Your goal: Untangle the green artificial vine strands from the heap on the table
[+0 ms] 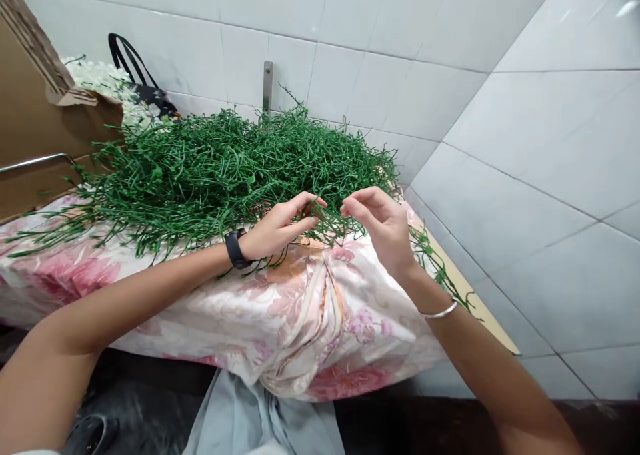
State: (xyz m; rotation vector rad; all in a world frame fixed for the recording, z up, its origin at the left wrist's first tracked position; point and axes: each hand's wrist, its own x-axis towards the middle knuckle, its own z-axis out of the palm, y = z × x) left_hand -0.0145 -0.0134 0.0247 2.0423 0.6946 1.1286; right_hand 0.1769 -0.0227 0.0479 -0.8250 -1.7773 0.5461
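Observation:
A large heap of green artificial stems (240, 161) lies tangled on the flowered cloth. At its front edge, my left hand (280, 229), with a black band on the wrist, has its thumb and fingers curled around a thin green stem (316, 209). Just to the right, my right hand (383, 225), wearing a silver bangle, holds its thumb and fingertips pinched together. Whatever is in that pinch, if anything, is too small to make out. The fingertips of both hands face each other, a short gap apart.
The flowered cloth (240, 321) covers the table and bunches up in front of me. A cardboard box (45, 128) stands at left, beside white artificial flowers (100, 78) and a dark bag (150, 95). White tiled walls (380, 28) close off the back and right. Loose stems (440, 268) lie at right.

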